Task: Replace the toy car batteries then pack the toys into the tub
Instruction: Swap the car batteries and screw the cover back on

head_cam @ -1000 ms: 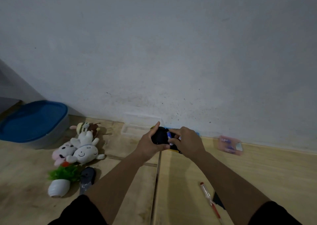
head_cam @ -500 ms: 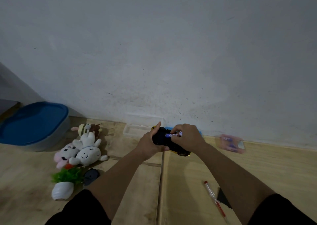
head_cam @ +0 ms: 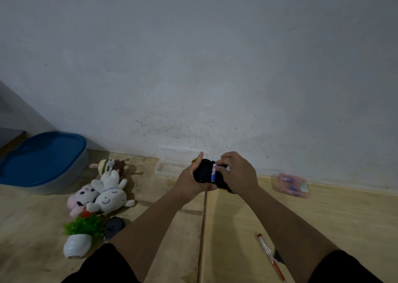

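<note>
Your right fingers [head_cam: 221, 164] are curled down on a battery [head_cam: 213, 172], pressing it into the underside of the toy car [head_cam: 203, 173]. Half a second back that battery was pinched up at an angle between your fingertips; now it lies flat in the bay, so I'd say it's nearly seated. Your left hand [head_cam: 190, 180] is wrapped tight around the car from 9 o'clock, thumb underneath, keeping it off the floor [head_cam: 323, 213]. The right hand [head_cam: 239, 175] covers the rest of the bay, so I can't tell if a second cell is in. Further out at 9 o'clock the plush toys [head_cam: 107, 194] wait, and the blue-lidded tub [head_cam: 43, 162] sits past them, lid still on. No packing yet.
</note>
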A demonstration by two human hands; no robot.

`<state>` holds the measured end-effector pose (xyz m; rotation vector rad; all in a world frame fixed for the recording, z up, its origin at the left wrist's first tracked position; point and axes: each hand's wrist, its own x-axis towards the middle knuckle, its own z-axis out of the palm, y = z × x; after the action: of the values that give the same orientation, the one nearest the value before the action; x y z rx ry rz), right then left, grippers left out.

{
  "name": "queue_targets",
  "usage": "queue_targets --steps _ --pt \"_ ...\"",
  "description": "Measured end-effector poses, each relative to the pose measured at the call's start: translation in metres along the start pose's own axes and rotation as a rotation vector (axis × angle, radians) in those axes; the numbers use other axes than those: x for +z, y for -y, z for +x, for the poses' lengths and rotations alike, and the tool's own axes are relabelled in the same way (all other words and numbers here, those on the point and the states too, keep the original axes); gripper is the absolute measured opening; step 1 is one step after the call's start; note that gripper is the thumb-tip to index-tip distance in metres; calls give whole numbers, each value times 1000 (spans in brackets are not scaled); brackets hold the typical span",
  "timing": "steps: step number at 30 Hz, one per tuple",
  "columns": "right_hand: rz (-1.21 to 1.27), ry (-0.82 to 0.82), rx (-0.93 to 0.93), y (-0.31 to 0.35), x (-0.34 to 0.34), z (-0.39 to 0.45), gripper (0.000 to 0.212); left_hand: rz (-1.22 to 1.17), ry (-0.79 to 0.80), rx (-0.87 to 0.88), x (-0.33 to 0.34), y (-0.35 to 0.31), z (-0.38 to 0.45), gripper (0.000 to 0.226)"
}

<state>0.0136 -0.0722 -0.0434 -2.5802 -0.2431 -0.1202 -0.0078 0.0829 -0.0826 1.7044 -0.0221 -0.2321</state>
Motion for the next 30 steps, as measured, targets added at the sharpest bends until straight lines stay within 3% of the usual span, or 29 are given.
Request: queue_targets --steps 5,8,14,25,30 --pt "-318 171 -211 -7 -6 -4 40 20 -18 -3 -1 3 0 108" --pt "-449 271 -309 -9 -10 -5 41 -10 -13 -32 0 6 -3 107" --pt "76 180 -82 -9 -7 5 44 -23 6 -33 6 -1 -1 105" --pt "319 269 -97 -5 -5 -6 55 -52 -6 -73 3 4 0 107" --pt "180 194 -118 -7 -7 -3 40 -44 -16 -65 2 4 0 106"
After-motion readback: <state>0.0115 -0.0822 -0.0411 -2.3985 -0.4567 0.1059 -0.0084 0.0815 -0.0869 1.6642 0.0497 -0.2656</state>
